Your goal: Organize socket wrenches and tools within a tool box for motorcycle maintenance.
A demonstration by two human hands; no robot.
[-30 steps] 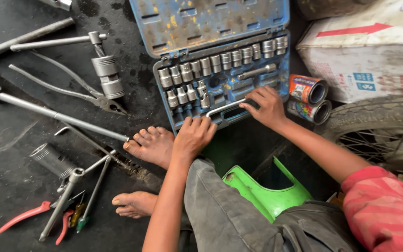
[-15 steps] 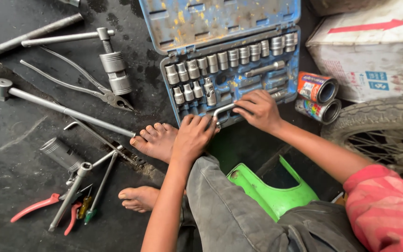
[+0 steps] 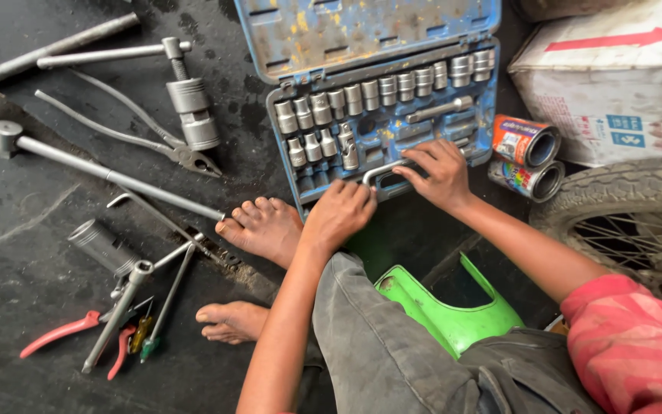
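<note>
An open blue socket case [image 3: 392,34] lies on the dark floor, with rows of chrome sockets [image 3: 381,92] in its tray. My left hand [image 3: 339,215] is curled over the case's front edge, just left of a chrome handle [image 3: 373,172]. My right hand [image 3: 440,172] rests on the tray's front part, its fingers bent over the right end of that handle. Both of my bare feet [image 3: 262,226] sit on the floor left of the case. My knee in grey trousers [image 3: 377,337] is below the hands.
Long steel bars and a puller tool [image 3: 185,107] lie at upper left. Red-handled pliers [image 3: 63,333] and screwdrivers lie at lower left. Two printed cans [image 3: 526,153], a cardboard box [image 3: 614,77] and a spoked tyre [image 3: 622,207] are at right. A green stool [image 3: 453,314] is under me.
My right hand has slid left along the case's front, from its right corner to the chrome handle. My left hand has stayed at the case's front edge.
</note>
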